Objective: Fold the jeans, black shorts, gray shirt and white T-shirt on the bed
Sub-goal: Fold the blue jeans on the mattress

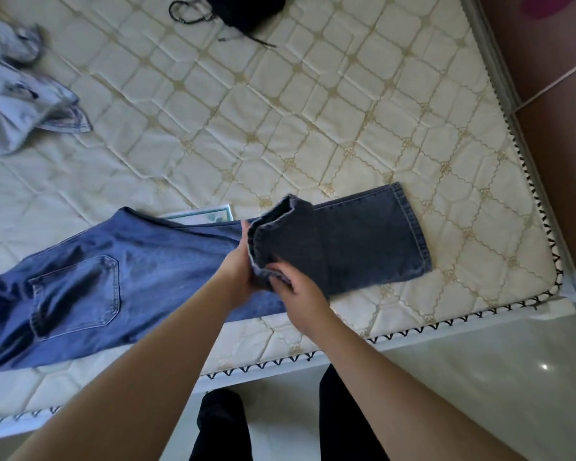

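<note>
Blue jeans (130,267) lie across the near side of the bed, back pocket up, waist toward the left edge. One leg end lies flat at the right; the other leg's hem is lifted and bunched. My left hand (238,271) grips that bunched hem from the left, and my right hand (293,291) pinches its lower edge. The black shorts (246,10) with loose drawstrings sit at the top of the bed. A gray shirt (14,41) and a pale white T-shirt (14,108) lie crumpled at the far left.
The quilted cream mattress (280,111) ends close at the right and near edges, with tiled floor (479,377) below. A light-coloured flat item (207,214) peeks out from under the jeans. My dark trouser legs (223,427) stand against the bed's near edge.
</note>
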Available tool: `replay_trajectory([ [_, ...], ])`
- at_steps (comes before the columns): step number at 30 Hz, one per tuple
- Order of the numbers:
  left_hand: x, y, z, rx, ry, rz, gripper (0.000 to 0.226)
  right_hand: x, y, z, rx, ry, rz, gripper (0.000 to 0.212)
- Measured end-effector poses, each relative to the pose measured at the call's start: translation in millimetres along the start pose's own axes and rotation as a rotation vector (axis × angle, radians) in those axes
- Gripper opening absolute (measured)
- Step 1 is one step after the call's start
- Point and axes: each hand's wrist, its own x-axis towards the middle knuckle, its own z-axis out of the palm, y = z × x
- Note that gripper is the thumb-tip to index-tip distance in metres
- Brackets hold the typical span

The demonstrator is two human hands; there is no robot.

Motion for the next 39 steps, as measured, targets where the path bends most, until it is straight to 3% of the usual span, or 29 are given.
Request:
replay_trajectory([
  [3,-19,22,-51,-0.158,-0.005,0.240,0.064,-3,-20,45,0.062,-0.194,0.029,0.023],
  [6,-38,21,-103,0.136,0.042,0.113,0.040,-3,-45,76,0.121,-0.201,0.011,0.024],
  [10,-48,33,-154,0.327,0.312,0.371,0.012,0,-64,108,0.142,-0.127,-0.038,0.019],
  [11,-50,35,-167,0.451,0.413,0.403,0.013,1,-63,112,0.167,-0.106,-0.033,0.018],
  [13,-49,32,-193,0.755,0.575,0.387,0.037,5,-56,106,0.174,-0.032,0.016,0.020],
  [16,-44,29,-204,0.877,0.633,0.414,0.046,14,-31,74,0.079,0.114,0.140,0.025],
  [19,-28,18,-180,1.020,0.579,0.483,0.037,19,3,35,0.020,0.175,0.225,0.031],
  [24,14,-8,-95,1.181,0.318,0.554,0.039,14,54,-30,-0.001,0.277,0.298,0.035],
  [31,103,-8,26,1.683,0.051,0.647,0.047,10,109,-141,-0.097,0.543,0.376,0.039],
  [35,143,-3,93,1.830,0.024,0.697,0.050,14,125,-191,-0.239,0.697,0.415,0.040],
  [39,168,0,135,1.806,0.141,0.705,0.047,19,139,-220,-0.265,0.684,0.594,0.066],
])
